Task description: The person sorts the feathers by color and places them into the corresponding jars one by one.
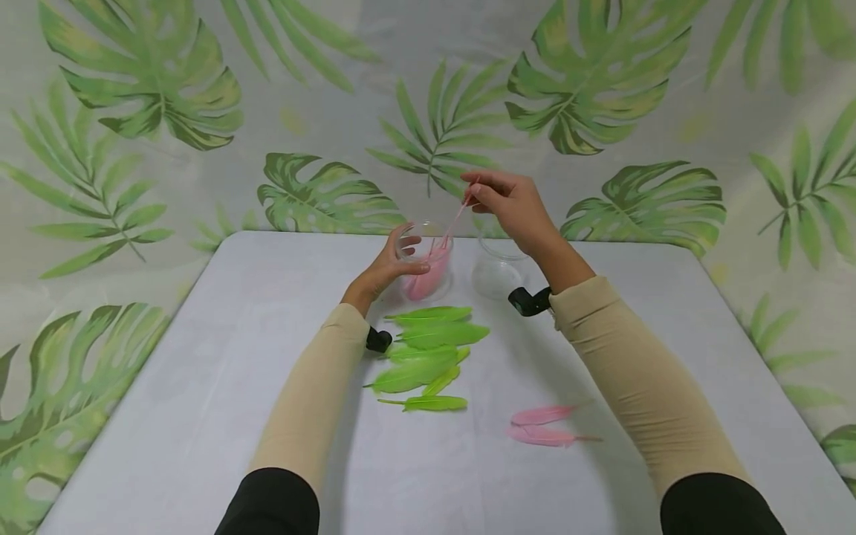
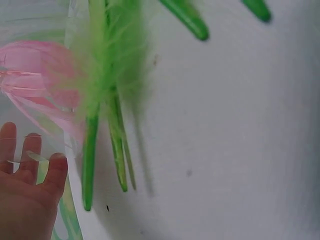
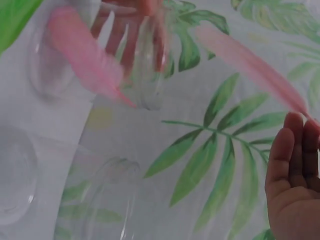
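Note:
My left hand (image 1: 393,261) grips a clear glass jar (image 1: 406,245), thumb in front and fingers round the far side. Inside it are pink feathers (image 1: 428,276), quills upward. Above the jar's mouth my right hand (image 1: 510,202) pinches one more pink feather (image 1: 458,215) by its quill, vane pointing down toward the jar. The right wrist view shows that held feather (image 3: 255,70) apart from the feathers (image 3: 87,57) in the jar. A second clear jar (image 1: 496,276) stands just right of the first, below my right hand.
Several green feathers (image 1: 428,334) lie in a column on the white table (image 1: 267,386), in front of the left jar. Two pink feathers (image 1: 545,435) lie nearer, to the right. A leaf-patterned cloth (image 1: 455,44) hangs behind the table's far edge.

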The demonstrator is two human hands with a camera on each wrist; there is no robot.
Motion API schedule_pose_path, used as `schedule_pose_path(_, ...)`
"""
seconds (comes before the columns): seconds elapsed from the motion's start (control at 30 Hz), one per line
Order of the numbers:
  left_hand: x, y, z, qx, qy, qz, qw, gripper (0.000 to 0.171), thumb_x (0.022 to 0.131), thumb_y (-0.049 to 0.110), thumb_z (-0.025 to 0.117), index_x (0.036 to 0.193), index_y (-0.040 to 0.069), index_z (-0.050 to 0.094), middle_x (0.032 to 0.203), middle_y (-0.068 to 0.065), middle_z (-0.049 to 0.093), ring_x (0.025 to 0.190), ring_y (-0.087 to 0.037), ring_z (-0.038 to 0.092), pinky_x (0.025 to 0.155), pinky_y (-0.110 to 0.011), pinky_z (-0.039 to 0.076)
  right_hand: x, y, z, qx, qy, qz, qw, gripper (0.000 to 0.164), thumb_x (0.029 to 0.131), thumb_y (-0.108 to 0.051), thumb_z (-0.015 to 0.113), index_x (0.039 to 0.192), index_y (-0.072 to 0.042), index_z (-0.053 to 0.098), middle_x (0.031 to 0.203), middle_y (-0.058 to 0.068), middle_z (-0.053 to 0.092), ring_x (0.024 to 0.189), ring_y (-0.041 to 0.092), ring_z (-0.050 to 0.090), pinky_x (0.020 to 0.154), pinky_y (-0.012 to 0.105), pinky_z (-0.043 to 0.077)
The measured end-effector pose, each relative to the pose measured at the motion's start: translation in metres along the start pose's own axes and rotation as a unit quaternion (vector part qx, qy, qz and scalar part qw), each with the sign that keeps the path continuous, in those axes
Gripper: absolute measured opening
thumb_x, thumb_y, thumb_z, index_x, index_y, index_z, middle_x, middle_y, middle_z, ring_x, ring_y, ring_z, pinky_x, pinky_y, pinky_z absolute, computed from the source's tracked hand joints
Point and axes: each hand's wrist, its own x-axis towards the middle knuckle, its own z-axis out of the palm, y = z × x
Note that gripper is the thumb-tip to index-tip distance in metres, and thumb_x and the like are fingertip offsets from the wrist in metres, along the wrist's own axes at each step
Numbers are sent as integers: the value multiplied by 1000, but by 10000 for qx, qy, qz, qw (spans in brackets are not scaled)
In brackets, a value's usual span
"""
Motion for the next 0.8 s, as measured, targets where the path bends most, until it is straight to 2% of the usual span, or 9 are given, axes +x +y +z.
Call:
schedule_pose_path(0.1,0,1,0,-35,0,-11,10000,97,84,12,70,159,23,10,161,-18,24,151,-42,18,120,-56,27,13,-5,4,114,165,60,9998,37,102,-21,55,137,-10,60,101,0,69,100,13,66,100,34,52)
schedule_pose_path(0.23,0,2,1,-49,-14,2,10000,98,84,12,70,159,21,8,161,-19,23,150,-43,17,120,-57,25,27,-7,11,387,449,177,9981,39,100,-17,59,138,-8,59,97,-1,68,92,10,67,98,35,54)
schedule_pose_path(0.4,-1,3,1,-50,-40,-13,10000,98,85,13,70,159,21,8,161,-19,23,150,-43,17,120,-57,25,38,-3,20,722,864,330,9931,27,97,-12,63,123,-6,64,88,-4,66,82,9,67,95,41,54)
schedule_pose_path(0.53,0,3,1,-21,-35,-46,10000,97,86,12,70,159,21,7,161,-18,24,150,-43,17,120,-57,27,44,2,27,900,976,434,9902,18,96,-11,64,113,-6,65,87,-3,66,81,11,67,90,36,56)
schedule_pose_path(0.7,0,3,2,-29,100,-78,9999,95,86,9,69,159,21,10,160,-17,27,150,-40,20,120,-56,27,50,13,41,1220,897,581,9868,28,97,-11,63,121,2,63,88,-1,66,80,12,68,80,27,59)
schedule_pose_path(0.8,1,3,2,-11,139,-82,9999,95,85,9,69,159,21,11,159,-16,29,149,-40,21,120,-56,27,51,21,48,1336,866,700,9848,29,97,-10,63,123,3,63,88,-1,66,79,12,68,76,24,59)
